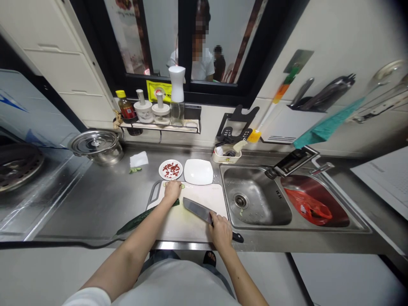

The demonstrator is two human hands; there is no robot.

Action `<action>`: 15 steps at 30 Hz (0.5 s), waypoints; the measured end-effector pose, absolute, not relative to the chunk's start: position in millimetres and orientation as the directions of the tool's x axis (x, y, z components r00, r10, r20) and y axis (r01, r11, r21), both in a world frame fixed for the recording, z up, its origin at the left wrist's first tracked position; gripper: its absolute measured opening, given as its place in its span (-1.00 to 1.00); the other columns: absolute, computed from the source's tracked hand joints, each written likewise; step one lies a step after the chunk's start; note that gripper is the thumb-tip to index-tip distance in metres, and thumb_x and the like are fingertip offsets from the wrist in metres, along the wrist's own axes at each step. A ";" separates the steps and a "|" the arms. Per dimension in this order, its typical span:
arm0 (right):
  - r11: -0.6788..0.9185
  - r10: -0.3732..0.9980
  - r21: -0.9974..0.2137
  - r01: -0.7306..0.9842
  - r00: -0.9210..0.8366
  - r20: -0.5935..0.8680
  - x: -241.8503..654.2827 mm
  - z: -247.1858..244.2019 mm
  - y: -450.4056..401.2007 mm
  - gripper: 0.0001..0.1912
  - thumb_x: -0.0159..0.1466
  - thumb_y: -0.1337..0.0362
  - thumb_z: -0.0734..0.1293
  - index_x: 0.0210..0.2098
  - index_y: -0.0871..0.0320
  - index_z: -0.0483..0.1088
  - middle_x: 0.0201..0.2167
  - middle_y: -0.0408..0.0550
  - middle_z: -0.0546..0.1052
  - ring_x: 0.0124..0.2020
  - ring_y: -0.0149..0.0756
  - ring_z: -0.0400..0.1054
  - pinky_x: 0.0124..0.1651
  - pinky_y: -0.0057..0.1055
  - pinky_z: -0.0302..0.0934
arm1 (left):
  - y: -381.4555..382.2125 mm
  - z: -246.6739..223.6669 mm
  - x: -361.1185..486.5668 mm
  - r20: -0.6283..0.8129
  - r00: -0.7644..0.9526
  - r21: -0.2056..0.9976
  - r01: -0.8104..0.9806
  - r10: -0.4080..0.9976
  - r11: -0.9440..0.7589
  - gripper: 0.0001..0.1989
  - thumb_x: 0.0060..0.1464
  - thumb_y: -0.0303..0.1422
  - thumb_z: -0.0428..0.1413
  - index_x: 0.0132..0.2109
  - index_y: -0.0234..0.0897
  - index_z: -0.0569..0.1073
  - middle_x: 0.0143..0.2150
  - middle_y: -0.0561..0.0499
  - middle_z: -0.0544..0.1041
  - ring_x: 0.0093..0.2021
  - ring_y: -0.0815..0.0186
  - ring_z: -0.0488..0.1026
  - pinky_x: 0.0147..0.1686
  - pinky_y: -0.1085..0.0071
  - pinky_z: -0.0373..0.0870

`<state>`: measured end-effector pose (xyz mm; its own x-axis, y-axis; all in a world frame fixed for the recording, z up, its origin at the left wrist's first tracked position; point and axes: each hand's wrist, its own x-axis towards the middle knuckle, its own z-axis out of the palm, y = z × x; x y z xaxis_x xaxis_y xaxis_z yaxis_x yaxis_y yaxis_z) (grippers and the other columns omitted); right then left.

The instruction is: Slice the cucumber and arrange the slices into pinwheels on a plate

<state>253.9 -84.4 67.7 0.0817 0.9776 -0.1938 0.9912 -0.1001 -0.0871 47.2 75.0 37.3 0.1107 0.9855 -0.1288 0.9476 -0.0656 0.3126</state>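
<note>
One diagonal knife (198, 210), tip forward-left

Head view, forward and down.
From above the near side of the cutting board (188, 226), facing the window (185, 36) beyond it.

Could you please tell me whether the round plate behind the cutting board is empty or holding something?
Holding something: small red pieces lie scattered across the round plate, its white surface showing between them.

Knife (196, 209) in right grip (221, 230), left grip (172, 191) beside cucumber slices (182, 186) on white board (191, 228)
</note>
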 end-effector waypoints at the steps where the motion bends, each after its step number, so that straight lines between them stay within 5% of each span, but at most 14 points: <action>1: -0.102 0.978 -0.091 0.991 0.083 -0.194 253.6 68.2 -84.5 -0.52 0.21 0.39 0.25 0.13 0.11 0.32 -0.16 0.00 0.53 -0.13 -0.20 0.34 -0.09 -0.38 0.04 | 74.7 38.1 47.2 -0.132 0.113 0.312 0.948 0.985 -0.067 -0.72 0.16 -0.40 -0.04 -0.25 -0.31 0.59 -0.18 -0.22 0.57 -0.07 0.09 0.46 -0.08 0.27 0.24; 9: -0.149 0.976 -0.187 0.971 0.114 -0.185 254.4 72.5 -86.7 -0.60 0.25 0.36 0.21 0.07 0.10 0.38 -0.17 -0.01 0.55 -0.12 -0.25 0.37 -0.10 -0.43 0.08 | 67.7 42.3 32.3 -0.094 -0.012 0.473 0.879 0.996 0.055 -0.73 0.14 -0.33 0.03 -0.07 -0.20 0.54 -0.08 -0.08 0.57 -0.04 0.20 0.45 -0.06 0.36 0.24; 15: -0.330 0.923 -0.300 0.895 0.240 -0.299 253.3 76.7 -85.1 -0.66 0.36 0.23 0.10 -0.02 0.07 0.43 -0.20 -0.04 0.57 -0.20 -0.29 0.42 -0.26 -0.48 0.07 | 39.9 38.9 -2.3 -0.075 -0.042 0.625 0.777 0.996 0.079 -0.72 0.11 -0.30 0.07 -0.06 -0.21 0.53 -0.13 -0.03 0.57 -0.16 0.28 0.47 -0.13 0.43 0.31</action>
